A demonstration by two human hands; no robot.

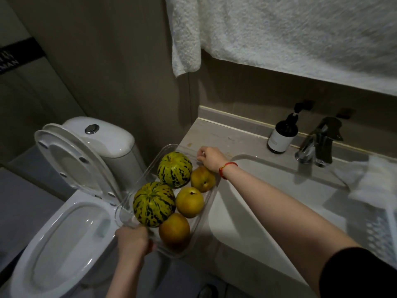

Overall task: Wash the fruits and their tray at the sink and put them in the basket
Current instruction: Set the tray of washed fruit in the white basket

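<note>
Toilet (lid up) flanks the fruit tray, gripped by left hand and right hand.

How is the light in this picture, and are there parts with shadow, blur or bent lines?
Head view: dim overall, the left side darkest; the right hand and its arm throw a dark shadow into the sink; the towel at the top looks smeared; the wide lens bends the counter edge; the clear tray shows faint glints on its rim.
</note>
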